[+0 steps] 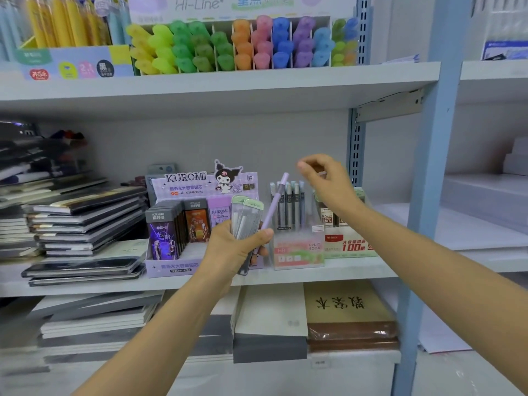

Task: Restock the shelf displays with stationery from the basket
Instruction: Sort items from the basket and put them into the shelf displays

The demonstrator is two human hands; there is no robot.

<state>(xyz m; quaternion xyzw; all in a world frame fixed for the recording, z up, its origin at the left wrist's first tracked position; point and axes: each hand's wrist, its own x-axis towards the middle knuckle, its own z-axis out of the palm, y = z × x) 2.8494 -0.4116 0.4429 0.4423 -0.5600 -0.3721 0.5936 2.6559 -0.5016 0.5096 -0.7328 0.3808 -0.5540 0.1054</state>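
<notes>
My left hand (pixel 237 247) grips clear packets (pixel 247 218) and a lilac pen (pixel 275 201); my right hand (pixel 325 181) hovers, loosely curled, above the pen display box (pixel 298 252) on the middle shelf (pixel 343 274).

Shelf (pixel 343 274) matt painted metal. Packs (pixel 247 220) clear glossy plastic (caps (pixel 253 203) matt), pen (pixel 275 201) smooth plastic. Kuromi box (pixel 183 265) printed glossy card; highlighters (pixel 240 44) frosted plastic, notebooks (pixel 85 218) slick covers.

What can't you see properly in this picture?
- The basket: outside the head view entirely.
- The right hand: fingertips blurred, so whether it pinches anything is unclear.
- The clear packs and purple pen: lower ends hidden by the gripping left hand; print too small.
- The red-and-green box: top hidden by the right wrist.
</notes>
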